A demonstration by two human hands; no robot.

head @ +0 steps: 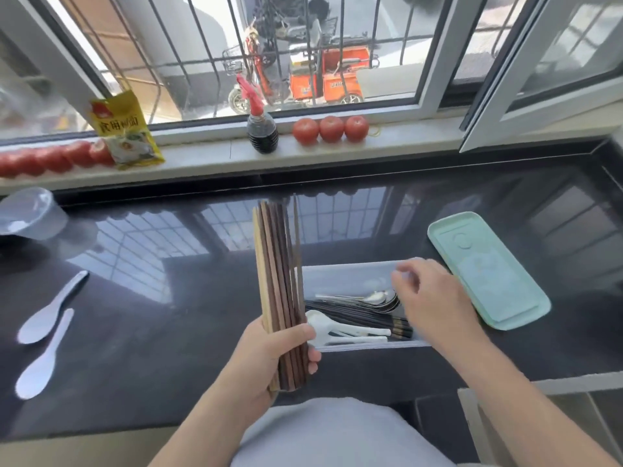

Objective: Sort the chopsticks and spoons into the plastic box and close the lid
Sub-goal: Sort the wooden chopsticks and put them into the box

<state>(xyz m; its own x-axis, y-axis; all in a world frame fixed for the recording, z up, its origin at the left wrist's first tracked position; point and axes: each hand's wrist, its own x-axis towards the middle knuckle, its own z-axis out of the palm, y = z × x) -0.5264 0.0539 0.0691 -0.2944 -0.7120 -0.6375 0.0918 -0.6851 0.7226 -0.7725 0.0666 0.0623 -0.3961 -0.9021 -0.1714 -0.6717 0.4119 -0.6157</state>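
My left hand (273, 358) grips a bundle of several wooden chopsticks (278, 264), held upright at the left end of the plastic box (350, 272). Inside the box lie metal spoons (374, 298), black chopsticks (364, 320) and white plastic spoons (340, 332). My right hand (431, 298) hovers over the box's right end with its fingers loosely curled and nothing in them. The mint-green lid (488, 267) lies flat on the counter to the right of the box. Two white rice spoons (50, 308) (42, 362) lie on the counter at the far left.
The dark glossy counter (151, 315) runs under a window sill holding tomatoes (330, 129), a dark sauce bottle (262, 131) and a yellow packet (126, 133). A clear plastic container (28, 214) sits at the back left. An open window sash (539, 79) juts in at the right.
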